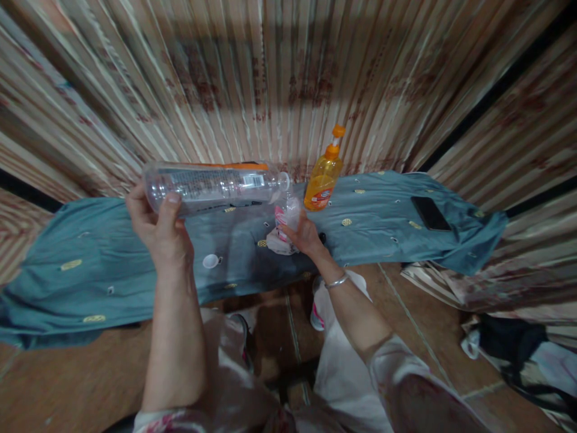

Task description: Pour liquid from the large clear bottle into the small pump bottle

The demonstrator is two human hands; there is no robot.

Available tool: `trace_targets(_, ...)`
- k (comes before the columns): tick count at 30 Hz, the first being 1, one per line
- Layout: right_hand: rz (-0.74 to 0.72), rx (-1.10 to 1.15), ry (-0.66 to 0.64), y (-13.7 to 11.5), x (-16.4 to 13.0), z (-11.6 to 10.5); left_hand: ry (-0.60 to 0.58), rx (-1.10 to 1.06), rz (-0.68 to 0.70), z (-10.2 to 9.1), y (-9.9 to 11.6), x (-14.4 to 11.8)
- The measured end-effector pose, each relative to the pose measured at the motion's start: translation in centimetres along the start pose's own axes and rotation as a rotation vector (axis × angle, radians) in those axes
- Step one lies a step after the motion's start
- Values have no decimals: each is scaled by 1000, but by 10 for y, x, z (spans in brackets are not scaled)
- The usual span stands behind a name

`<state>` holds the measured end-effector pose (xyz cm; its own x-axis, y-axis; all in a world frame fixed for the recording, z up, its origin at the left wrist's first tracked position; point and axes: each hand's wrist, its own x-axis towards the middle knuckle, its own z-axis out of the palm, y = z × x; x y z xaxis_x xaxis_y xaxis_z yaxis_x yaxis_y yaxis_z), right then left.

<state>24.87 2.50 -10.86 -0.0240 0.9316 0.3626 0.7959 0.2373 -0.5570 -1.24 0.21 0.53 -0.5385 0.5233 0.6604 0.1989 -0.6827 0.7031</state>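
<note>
clear bottle (pixel 211 185) held sideways in left hand (pixel 160 231), fingers clenched on its base, mouth already open. white cap (pixel 210 261) off, just below those fingers; right hand (pixel 303 236) grasping crumpled wrapper (pixel 285 225), not yet inside.

Clear glossy plastic bottle (pixel 211 186); matt teal cloth (pixel 369 222); orange glossy plastic bottle (pixel 322 180); glossy black phone (pixel 430 213).

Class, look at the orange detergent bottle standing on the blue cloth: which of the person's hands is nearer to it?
Right. The right hand sits just below-left of the orange detergent bottle, clutching a crumpled wrapper. The left hand holds a clear plastic bottle far left.
</note>
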Motion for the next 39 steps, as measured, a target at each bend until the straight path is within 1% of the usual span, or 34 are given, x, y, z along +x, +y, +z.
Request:
trace_targets(2, -7, 0, 5, 1, 0, 1, -9, 8, 6, 1, 1, 0)
trace_targets(5, -25, 21, 17, 3, 0, 3, 18, -37, -12, 3, 3, -1)
trace_targets(9, -36, 41, 33, 3, 0, 2, 36, -29, -22, 5, 6, -1)
trace_targets(14, -9, 34, 5, 0, 0, -1, 61, -51, -53, 8, 10, -2)
trace_targets(18, -3, 0, -4, 1, 0, 0, 79, -47, -49, 8, 10, -2)
trace_targets(22, -50, 21, 31, 4, -1, 3, 67, -86, -30, 8, 11, -2)
trace_targets(25, -38, 26, 19, 5, -1, 3, 57, -105, -36, 9, 12, -3)
trace_targets(29, -19, 28, 8, 3, 0, 2, 72, -75, -43, 8, 11, -2)
trace_targets(35, -20, 47, 8, 3, 0, 1, 3, -5, -9, 2, 1, 0)
trace_targets(39, -17, 44, 0, 2, 0, 0, 4, -9, -3, 3, 3, 0)
